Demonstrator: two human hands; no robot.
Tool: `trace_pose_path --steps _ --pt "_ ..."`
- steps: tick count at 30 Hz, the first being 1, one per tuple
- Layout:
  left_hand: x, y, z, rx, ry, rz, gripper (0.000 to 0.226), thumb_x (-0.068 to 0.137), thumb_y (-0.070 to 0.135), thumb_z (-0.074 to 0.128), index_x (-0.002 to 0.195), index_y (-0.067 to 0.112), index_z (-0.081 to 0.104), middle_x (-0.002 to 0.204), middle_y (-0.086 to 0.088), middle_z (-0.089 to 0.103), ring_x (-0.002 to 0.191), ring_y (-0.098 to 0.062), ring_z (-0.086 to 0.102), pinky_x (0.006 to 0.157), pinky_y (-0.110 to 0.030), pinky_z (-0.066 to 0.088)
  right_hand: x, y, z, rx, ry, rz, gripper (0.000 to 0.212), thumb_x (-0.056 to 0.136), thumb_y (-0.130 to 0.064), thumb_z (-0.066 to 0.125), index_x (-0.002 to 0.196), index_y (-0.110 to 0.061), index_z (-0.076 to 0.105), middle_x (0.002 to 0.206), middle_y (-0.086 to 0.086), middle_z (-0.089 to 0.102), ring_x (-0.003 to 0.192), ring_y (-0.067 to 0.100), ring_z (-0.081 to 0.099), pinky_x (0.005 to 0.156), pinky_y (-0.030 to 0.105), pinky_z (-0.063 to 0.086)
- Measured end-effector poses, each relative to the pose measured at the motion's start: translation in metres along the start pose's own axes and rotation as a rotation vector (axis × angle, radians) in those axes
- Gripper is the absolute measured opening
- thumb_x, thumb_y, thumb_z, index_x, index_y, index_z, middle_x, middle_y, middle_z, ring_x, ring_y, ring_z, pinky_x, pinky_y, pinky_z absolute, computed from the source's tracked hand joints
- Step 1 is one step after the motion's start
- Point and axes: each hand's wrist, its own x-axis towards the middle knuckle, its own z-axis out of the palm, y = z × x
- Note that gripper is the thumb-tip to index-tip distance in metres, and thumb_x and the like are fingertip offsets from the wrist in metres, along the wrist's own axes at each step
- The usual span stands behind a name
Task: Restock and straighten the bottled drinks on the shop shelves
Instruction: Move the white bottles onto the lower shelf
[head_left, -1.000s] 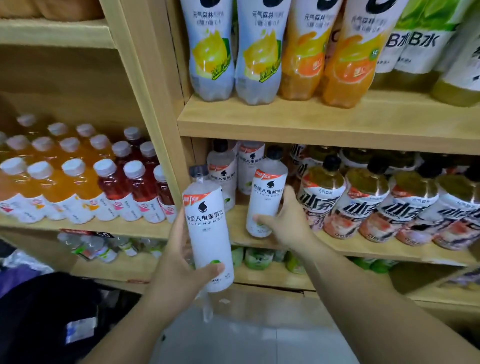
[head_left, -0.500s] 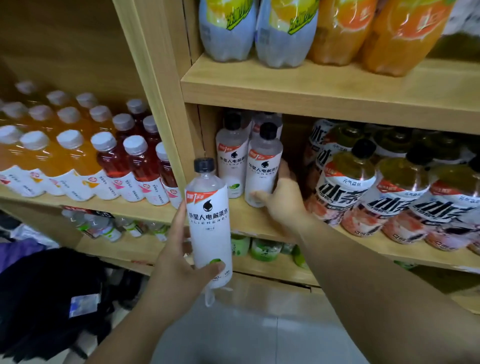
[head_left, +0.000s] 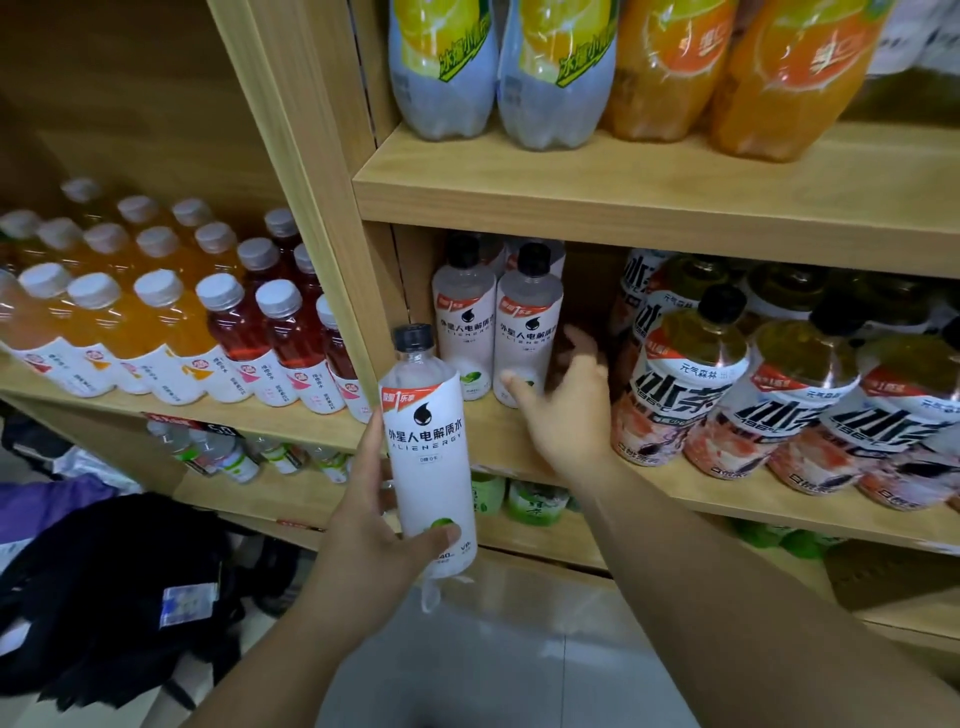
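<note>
Left hand (head_left: 363, 535) is wrapped round the lower half of a white-labelled electrolyte bottle (head_left: 428, 457), thumb across the front near the base, fingers behind; bottle upright, black cap up, held in front of the shelf edge, not yet on it. Right hand (head_left: 566, 410) is open, fingers spread, holding nothing. Its thumb tip is at or just beside the foot of the right-hand one of two matching bottles (head_left: 496, 322) standing side by side on the middle shelf (head_left: 498, 441); can't tell if it's actually touching.

Handling, my guess: full PET bottle w/ a smooth shrink sleeve, so moderately heavy, stiff enough when sealed, a bit slick. Best gripped round the mid-body or lower waist, as now. Not fragile, but tall and narrow, so it'll tip if set down crooked or nudged by neighbours.

There's a gap on the shelf btwn the white pair and the fat tea bottles (head_left: 691, 374) to the right; looks like the slot for the held one.

Shelving is pale wood. Upper shelf carries big lemon and orange soda bottles (head_left: 550, 67). Left bay has rows of small orange and red juice bottles (head_left: 171, 322). Lower shelf has green-labelled drinks, partly hidden. Grey tiled floor below, w/ a black bag (head_left: 104, 597) at lower left.
</note>
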Motion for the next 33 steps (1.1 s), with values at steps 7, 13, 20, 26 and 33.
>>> trace_pose_path --steps 7,13,20,26,33 --pt "0.026 0.013 0.022 -0.052 -0.113 0.035 0.112 0.081 -0.005 0.080 0.155 0.053 0.019 0.136 0.017 0.063 0.121 -0.009 0.063 0.092 -0.041 0.060 -0.051 0.000 -0.021 0.553 -0.616 0.082 0.042 0.094 -0.014 0.073 0.134 -0.015 0.062 0.117 -0.001 0.075 0.107 0.017 0.072 0.090 0.031 0.059" --pt "0.044 0.017 0.030 -0.034 -0.164 0.044 0.112 0.082 -0.012 0.075 0.159 0.044 0.016 0.139 0.018 0.061 0.127 -0.007 0.061 0.096 -0.034 0.057 -0.032 0.003 -0.020 0.481 -0.668 0.066 0.057 0.083 -0.007 0.083 0.133 -0.015 0.057 0.125 0.002 0.073 0.112 0.017 0.072 0.097 0.044 0.059" --pt "0.055 0.021 0.022 0.032 -0.006 0.106 0.098 0.088 -0.015 0.064 0.158 0.042 0.025 0.132 0.027 0.062 0.124 0.002 0.059 0.089 -0.019 0.055 -0.023 -0.014 -0.002 0.272 -0.514 -0.121 0.063 0.085 -0.015 0.083 0.138 -0.025 0.051 0.115 -0.025 0.061 0.103 -0.023 0.055 0.084 0.002 0.045" --pt "0.047 0.016 0.017 0.086 0.006 0.080 0.089 0.096 -0.005 0.056 0.158 0.049 0.021 0.146 0.021 0.054 0.123 -0.001 0.061 0.099 -0.036 0.056 -0.020 -0.008 0.016 0.251 -0.434 -0.164 0.060 0.082 -0.009 0.083 0.132 -0.026 0.053 0.119 -0.019 0.061 0.111 -0.017 0.055 0.088 0.004 0.042" --pt "0.044 0.014 0.017 0.088 0.008 0.026 0.085 0.097 0.000 0.054 0.157 0.051 0.021 0.142 0.026 0.056 0.122 -0.001 0.062 0.091 -0.027 0.054 -0.014 -0.006 0.024 0.045 -0.280 -0.195 0.070 0.066 -0.033 0.095 0.128 -0.024 0.064 0.113 -0.004 0.062 0.100 0.007 0.061 0.092 0.025 0.052"
